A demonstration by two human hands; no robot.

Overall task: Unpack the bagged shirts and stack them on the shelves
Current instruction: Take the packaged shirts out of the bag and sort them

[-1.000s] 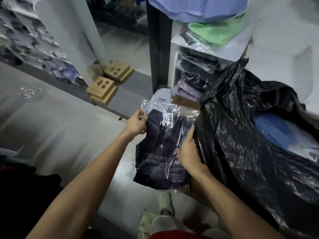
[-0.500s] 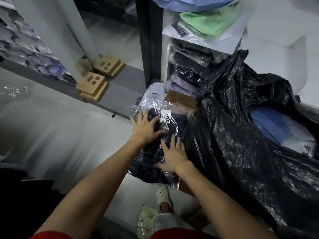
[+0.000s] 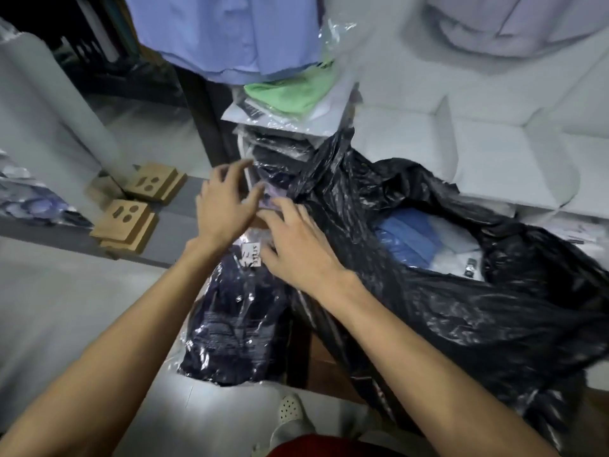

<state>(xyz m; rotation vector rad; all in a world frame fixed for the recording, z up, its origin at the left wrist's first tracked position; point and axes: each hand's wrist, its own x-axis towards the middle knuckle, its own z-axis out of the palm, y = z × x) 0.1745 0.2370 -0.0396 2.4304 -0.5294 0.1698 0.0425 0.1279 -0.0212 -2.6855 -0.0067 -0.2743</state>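
Observation:
A dark navy shirt in a clear plastic bag (image 3: 230, 321) lies flat on a low stack, its white label showing between my hands. My left hand (image 3: 227, 206) is beyond the shirt's top edge with spread fingers, over a lilac bagged shirt (image 3: 272, 196) on the shelf stack. My right hand (image 3: 300, 245) lies with straight fingers by the label, touching the same area. Neither hand grips anything. Above them, bagged dark shirts (image 3: 280, 156) and a green shirt (image 3: 290, 94) are stacked on the shelves.
A big black plastic sack (image 3: 461, 291) stands open at the right, holding a blue shirt (image 3: 405, 239) and white bagged items. Cardboard pieces (image 3: 131, 222) lie on a grey ledge at the left. Blue shirts (image 3: 230, 34) hang overhead. My foot (image 3: 290, 407) is on the floor below.
A second ago both hands gripped the bagged navy shirt by its sides. It now lies on the stack, and both hands have let go and moved up toward the shelf.

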